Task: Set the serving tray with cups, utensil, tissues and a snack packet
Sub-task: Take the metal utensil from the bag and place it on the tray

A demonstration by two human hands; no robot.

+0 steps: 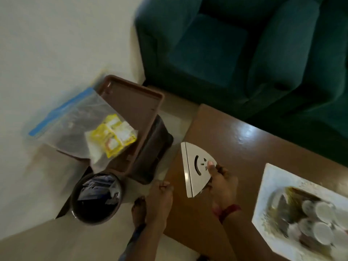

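Right hand (219, 180) pinching holder (195, 169) over table (235, 140), thumb on top. Left hand (157, 202) loosely open at table's edge, holding nothing.

White fan-shaped tissue holder (195, 169), tilted

A zip bag (79, 121) lies on the tray (131, 102); a bin (97, 199) sits before it; the table (235, 147) stands right.

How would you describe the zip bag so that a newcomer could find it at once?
Left of the wooden table, a brown tray sits beside a round bin. The zip bag lies across that tray. It alone is clear plastic, with a blue strip and yellow packets inside.
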